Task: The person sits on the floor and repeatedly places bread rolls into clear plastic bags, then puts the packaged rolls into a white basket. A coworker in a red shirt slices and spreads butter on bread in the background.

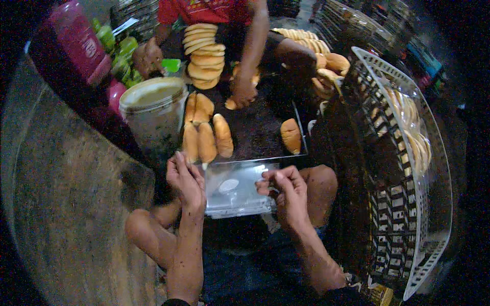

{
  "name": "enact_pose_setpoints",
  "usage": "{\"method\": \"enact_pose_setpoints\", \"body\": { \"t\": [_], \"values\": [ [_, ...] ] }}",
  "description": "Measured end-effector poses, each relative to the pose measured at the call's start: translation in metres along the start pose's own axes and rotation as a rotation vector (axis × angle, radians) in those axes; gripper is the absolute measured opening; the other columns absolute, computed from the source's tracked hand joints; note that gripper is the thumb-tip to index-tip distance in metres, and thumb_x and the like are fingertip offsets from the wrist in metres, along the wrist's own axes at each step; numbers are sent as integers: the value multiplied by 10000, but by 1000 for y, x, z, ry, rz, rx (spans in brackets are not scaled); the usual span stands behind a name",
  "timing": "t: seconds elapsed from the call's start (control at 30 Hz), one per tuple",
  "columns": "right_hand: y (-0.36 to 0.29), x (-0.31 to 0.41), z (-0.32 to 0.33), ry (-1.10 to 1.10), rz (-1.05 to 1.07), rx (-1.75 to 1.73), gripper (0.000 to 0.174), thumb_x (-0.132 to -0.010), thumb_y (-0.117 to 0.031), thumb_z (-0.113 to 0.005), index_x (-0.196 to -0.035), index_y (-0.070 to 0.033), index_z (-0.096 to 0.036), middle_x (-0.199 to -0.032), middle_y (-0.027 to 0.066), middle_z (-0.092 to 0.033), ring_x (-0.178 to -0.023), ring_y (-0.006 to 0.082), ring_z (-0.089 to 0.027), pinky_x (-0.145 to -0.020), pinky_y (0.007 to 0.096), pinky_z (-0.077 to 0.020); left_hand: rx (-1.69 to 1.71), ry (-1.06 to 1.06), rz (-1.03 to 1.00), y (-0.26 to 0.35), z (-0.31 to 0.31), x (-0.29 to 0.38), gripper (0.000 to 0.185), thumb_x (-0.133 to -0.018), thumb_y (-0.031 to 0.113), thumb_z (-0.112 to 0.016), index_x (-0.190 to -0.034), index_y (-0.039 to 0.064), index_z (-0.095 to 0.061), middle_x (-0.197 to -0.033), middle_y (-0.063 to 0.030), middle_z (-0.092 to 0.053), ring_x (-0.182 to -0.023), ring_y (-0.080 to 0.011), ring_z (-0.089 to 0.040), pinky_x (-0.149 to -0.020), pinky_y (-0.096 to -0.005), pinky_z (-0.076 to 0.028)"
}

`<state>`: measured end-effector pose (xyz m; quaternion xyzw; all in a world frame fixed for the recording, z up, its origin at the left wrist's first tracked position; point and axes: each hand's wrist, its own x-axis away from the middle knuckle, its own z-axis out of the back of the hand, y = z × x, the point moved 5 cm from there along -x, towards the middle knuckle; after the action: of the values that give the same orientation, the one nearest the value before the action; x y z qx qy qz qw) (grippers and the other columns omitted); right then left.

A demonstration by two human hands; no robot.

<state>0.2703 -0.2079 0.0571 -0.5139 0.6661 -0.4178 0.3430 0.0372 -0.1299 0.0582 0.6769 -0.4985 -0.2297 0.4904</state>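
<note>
In my lap, at the near edge of a dark tray (264, 134), lies what looks like a stack of clear plastic bags (237, 191) with a white oval print. My left hand (186, 179) is at its left edge, thumb against curled fingers. Over the right edge hovers or rests my right hand (287, 187), its fingers bent and blurred. Whether either hand pinches the thin plastic cannot be told. Just beyond, several elongated bread buns (206, 141) lie at the tray's left side. A single bun (291, 135) sits at its right.
Opposite me, a person in a red shirt (214, 11) reaches a hand (243, 90) onto a bun. A whitish bucket (153, 114) stands left of the tray, near stacked buns (204, 57). On the right is a white plastic crate (413, 214) with bagged buns (415, 149).
</note>
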Motion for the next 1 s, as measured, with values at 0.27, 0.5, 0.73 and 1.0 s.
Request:
{"method": "enact_pose_setpoints", "body": {
  "t": [0.27, 0.5, 0.73, 1.0],
  "values": [
    [34, -13, -59, -444, 204, 467, 718, -889, -221, -705, -1450, -41, -295, -1366, 167, -448, -1267, 272, -468, -979, 380, -470, 240, 245, -47, 1, 30, -13, 252, -972, 371, -543, -1008, 122, -524, -584, 24, -467, -349, -77, -345, -294, -241, -271],
    [-6, -3, -31, -17, 381, 425, 257, -947, -252, -627, -1069, -28, -600, -935, 92, -640, -833, 155, -597, -762, 303, -492, -278, 118, -468, 16, -3, 10, 220, -970, 294, -574, -952, 76, -597, -755, -15, -618, -488, -68, -457, -454, -227, -406],
    [-97, -29, -71, -229, 738, 1227, 250, -967, -248, -586, -1031, -9, -550, -847, 101, -591, -770, 187, -568, -718, 344, -482, -696, -906, -32, 34, -36, 31, 151, -870, 172, -709, -902, 29, -670, -747, -8, -659, -658, -92, -600, -571, -283, -492],
    [-87, -57, 5, 124, 572, 811, 244, -986, -236, -544, -1017, 6, -528, -820, 94, -583, -739, 181, -556, -684, 343, -478, -393, -796, 269, -9, 11, 2, 388, -852, 312, -733, -1107, 29, -660, -868, -49, -679, -725, -118, -624, -614, -256, -505]
  ]
}}
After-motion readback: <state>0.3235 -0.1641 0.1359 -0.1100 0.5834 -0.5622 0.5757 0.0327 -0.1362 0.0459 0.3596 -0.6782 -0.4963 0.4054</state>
